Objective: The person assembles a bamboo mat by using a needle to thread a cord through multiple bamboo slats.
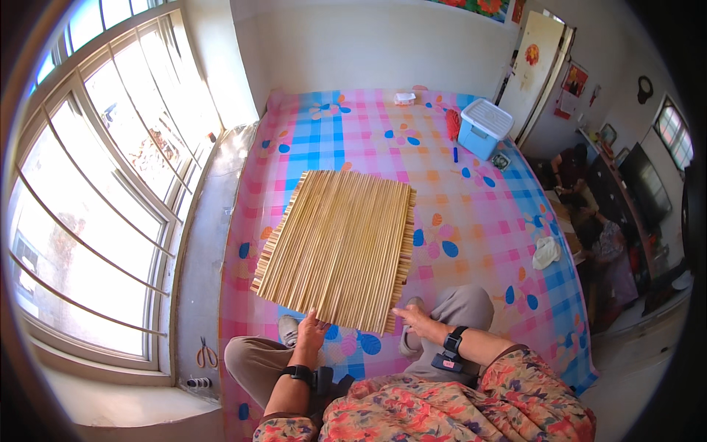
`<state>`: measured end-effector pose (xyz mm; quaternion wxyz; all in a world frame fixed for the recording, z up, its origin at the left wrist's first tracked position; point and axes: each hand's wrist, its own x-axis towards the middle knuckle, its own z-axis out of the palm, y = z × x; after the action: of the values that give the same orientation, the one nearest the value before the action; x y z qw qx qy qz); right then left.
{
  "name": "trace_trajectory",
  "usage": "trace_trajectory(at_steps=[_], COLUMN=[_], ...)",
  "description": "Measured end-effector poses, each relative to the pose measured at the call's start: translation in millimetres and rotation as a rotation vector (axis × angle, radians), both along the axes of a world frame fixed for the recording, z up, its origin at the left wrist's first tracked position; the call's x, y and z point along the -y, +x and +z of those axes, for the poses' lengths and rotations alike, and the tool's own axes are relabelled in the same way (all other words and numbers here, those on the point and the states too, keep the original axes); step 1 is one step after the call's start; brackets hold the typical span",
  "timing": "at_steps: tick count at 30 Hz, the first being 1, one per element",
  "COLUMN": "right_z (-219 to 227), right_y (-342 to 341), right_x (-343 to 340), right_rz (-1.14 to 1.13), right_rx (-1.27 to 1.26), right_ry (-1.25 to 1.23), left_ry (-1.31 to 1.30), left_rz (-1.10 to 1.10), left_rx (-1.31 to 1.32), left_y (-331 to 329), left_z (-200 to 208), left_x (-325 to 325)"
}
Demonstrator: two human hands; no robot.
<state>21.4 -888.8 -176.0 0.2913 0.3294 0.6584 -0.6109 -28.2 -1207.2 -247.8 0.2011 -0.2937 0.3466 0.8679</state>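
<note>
A mat of pale yellow plant stalks (339, 247), laid side by side, spreads out in front of my crossed legs. Its left and right edges are uneven. At the near edge, left of the middle, my left hand (311, 333) is closed on the mat with the thumb on top and the other fingers hidden beneath. My right hand (414, 318) pinches the near right corner, its fingers partly out of sight. Both wrists wear black straps with small devices. The mat's far end reaches over the checked plastic sheet; I cannot tell whether it rests on it.
A pink and blue checked sheet (471, 214) covers the surface. Toward the back right stand a blue box with a white lid (484, 129) and a red bundle (452, 125). A white cloth (546, 253) lies at right. Scissors (207, 353) rest on the left windowsill. Two people sit beyond the right edge.
</note>
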Motion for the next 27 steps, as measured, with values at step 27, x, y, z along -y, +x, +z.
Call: trace_trajectory(at_steps=[27], right_z=[169.4], right_y=[18.0], right_x=[-36.7], right_rz=[-0.315], right_rx=[-0.499], right_ry=[-0.677], left_ry=[-1.665], left_rz=[-0.364], left_rx=[-1.263], left_y=[86.5], left_z=[320.6], left_x=[-28.2])
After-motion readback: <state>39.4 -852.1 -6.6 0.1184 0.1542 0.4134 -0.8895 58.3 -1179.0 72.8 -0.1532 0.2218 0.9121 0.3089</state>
